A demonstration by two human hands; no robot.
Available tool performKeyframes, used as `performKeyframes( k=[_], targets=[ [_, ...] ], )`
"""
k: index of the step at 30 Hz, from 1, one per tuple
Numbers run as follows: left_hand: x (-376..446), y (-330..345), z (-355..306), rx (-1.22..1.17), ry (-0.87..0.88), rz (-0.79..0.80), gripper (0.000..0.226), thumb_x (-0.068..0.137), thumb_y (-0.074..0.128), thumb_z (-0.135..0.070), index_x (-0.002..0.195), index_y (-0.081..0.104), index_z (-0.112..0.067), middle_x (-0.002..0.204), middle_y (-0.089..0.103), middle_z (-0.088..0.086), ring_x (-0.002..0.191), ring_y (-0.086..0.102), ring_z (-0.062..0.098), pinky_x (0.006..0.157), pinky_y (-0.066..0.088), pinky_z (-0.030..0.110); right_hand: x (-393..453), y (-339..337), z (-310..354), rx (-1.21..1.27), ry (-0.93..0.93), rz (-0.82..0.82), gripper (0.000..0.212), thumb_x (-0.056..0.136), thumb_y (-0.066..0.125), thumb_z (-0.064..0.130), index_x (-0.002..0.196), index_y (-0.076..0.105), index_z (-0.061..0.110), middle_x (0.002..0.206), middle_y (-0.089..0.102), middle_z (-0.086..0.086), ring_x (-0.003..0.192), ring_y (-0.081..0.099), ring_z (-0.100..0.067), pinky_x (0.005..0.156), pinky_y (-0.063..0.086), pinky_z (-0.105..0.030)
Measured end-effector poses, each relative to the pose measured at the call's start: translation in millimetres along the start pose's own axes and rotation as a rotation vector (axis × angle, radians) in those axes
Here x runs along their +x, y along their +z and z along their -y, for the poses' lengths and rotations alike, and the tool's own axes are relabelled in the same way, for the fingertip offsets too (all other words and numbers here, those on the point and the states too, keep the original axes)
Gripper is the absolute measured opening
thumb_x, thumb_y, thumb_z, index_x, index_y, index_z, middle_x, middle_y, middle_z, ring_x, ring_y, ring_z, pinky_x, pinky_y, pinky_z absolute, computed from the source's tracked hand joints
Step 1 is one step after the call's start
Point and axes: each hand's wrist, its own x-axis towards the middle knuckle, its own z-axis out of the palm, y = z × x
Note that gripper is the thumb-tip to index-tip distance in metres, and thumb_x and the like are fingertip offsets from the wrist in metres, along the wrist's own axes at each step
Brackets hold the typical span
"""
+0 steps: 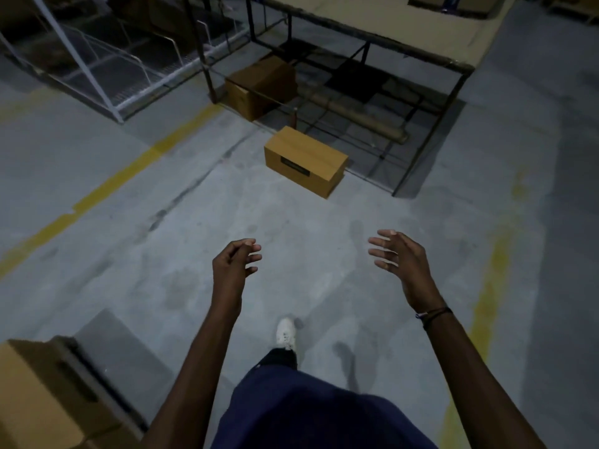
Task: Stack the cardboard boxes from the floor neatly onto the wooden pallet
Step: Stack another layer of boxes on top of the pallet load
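left hand [235,264]: held out over the floor, palm inward, fingers loosely curled, nothing in it
right hand [400,257]: held out level with the left, fingers spread and relaxed, nothing in it; dark band at the wrist
gap between hands: bare grey floor [308,247], hands well apart
nearest box [304,160]: light cardboard box on the floor, ahead of both hands, roughly centred between them, untouched; dark label on its near side
second box [259,85]: darker cardboard box further back, under the metal-framed table [372,17], behind the nearest box
box at lower left [39,396]: blurred cardboard box at frame edge, behind and left of the left hand
pallet: not seen in the view
foot [286,332]: white shoe stepped forward below the hands
wire rack [113,66]: upper left, well away
floor lines: yellow stripes left and right
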Motion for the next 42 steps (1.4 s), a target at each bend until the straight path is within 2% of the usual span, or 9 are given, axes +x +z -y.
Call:
performKeyframes(
  k=[8,15,22,28,33,36,39,42],
  targets=[
    [161,88,-57,0.041,-0.037,0.131,0.018,0.104,0.059,-0.022,0.108,0.074,-0.013,0.099,0.077,0.003,0.088,0.072,0.015,0.075,0.052,0.03,127,7,46,0.024,0.074,-0.109,0.028,0.111,0.048,0.03,0.117,0.071,0.016,0.113,0.079,-0.007,0.098,0.076,-0.024,0.085,0.058,-0.036],
    [280,172,-71,0.066,-0.079,0.112,0.019,0.104,0.057,-0.021,0.107,0.075,-0.014,0.101,0.078,0.005,0.089,0.072,0.016,0.074,0.054,0.029,272,-6,78,0.024,0.105,-0.079,0.028,0.111,0.047,0.029,0.12,0.07,0.014,0.115,0.078,-0.009,0.1,0.075,-0.027,0.086,0.057,-0.038],
    [386,265,-70,0.057,-0.105,-0.024,0.02,0.105,0.057,-0.025,0.109,0.075,-0.016,0.103,0.078,0.003,0.092,0.074,0.018,0.079,0.054,0.034,455,-17,126,-0.138,0.073,0.134,0.031,0.111,0.048,0.03,0.128,0.068,0.015,0.119,0.077,-0.001,0.107,0.075,-0.021,0.087,0.058,-0.036],
    [466,332,-72,0.023,-0.118,-0.196,0.018,0.104,0.058,-0.029,0.114,0.069,-0.019,0.117,0.074,0.001,0.105,0.073,0.017,0.082,0.055,0.035,615,-7,180,-0.288,0.037,0.347,0.026,0.107,0.052,0.042,0.13,0.062,0.037,0.137,0.066,0.005,0.121,0.066,-0.011,0.097,0.055,-0.039],
    [531,364,-66,0.02,-0.17,-0.319,0.039,0.096,0.069,-0.049,0.123,0.064,-0.022,0.122,0.07,-0.002,0.111,0.07,0.012,0.083,0.055,0.034,748,24,203,-0.396,0.048,0.484,0.036,0.107,0.053,0.043,0.143,0.054,0.034,0.147,0.056,0.004,0.134,0.058,-0.018,0.1,0.052,-0.038],
    [572,379,-55,-0.002,-0.211,-0.377,0.042,0.094,0.07,-0.051,0.122,0.063,-0.021,0.122,0.07,-0.001,0.111,0.069,0.012,0.085,0.055,0.036,823,52,207,-0.467,0.077,0.578,0.039,0.109,0.048,0.041,0.147,0.047,0.033,0.144,0.051,0.007,0.139,0.052,-0.021,0.105,0.048,-0.042],
    [613,395,-40,-0.022,-0.25,-0.42,0.044,0.093,0.071,-0.054,0.122,0.063,-0.021,0.121,0.07,-0.001,0.111,0.069,0.012,0.091,0.057,0.04,887,77,204,-0.513,0.125,0.644,0.047,0.11,0.046,0.038,0.155,0.041,0.026,0.144,0.048,0.006,0.145,0.046,-0.025,0.105,0.044,-0.042],
    [652,412,-31,-0.026,-0.296,-0.45,0.044,0.093,0.071,-0.053,0.121,0.063,-0.021,0.12,0.07,0.001,0.112,0.069,0.014,0.093,0.057,0.043,936,93,202,-0.569,0.153,0.704,0.054,0.11,0.046,0.04,0.161,0.034,0.027,0.159,0.042,0.001,0.148,0.042,-0.024,0.104,0.043,-0.042]
  ],
)
